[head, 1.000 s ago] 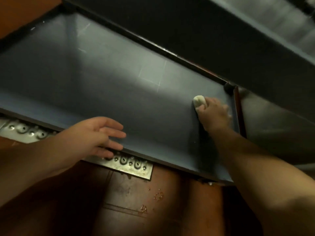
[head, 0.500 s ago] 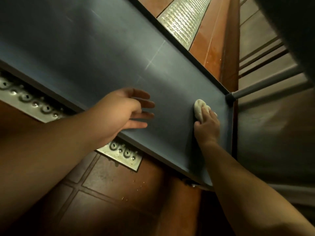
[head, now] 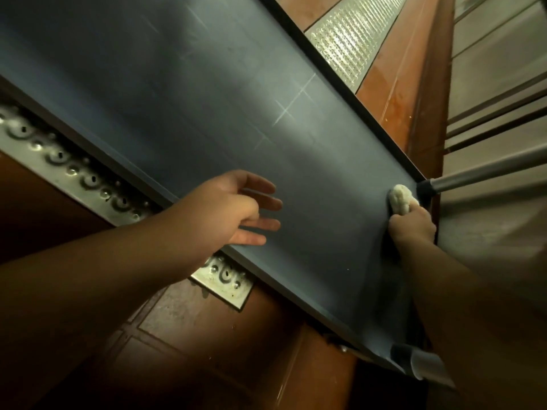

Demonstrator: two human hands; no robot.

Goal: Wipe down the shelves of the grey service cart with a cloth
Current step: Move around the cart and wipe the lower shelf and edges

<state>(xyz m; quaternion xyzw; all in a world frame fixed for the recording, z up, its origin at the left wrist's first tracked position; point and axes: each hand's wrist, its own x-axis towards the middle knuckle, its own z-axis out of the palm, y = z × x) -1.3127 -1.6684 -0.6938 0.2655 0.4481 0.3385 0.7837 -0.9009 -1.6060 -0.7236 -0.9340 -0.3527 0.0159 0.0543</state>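
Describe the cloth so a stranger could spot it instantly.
Find the wide grey cart shelf, then follow it to the corner by the metal post. There the right hand grips the cloth, a pale balled-up wad, the only light thing on the shelf.

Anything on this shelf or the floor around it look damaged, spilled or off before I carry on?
Pale crossing scratch marks score the grey shelf near its far edge, worn rather than dirty. Small wet spots dot the red floor beyond it. The right hand grips the cloth at the corner post; nothing else stands out.

Two hands; one cloth; one shelf; two grates.
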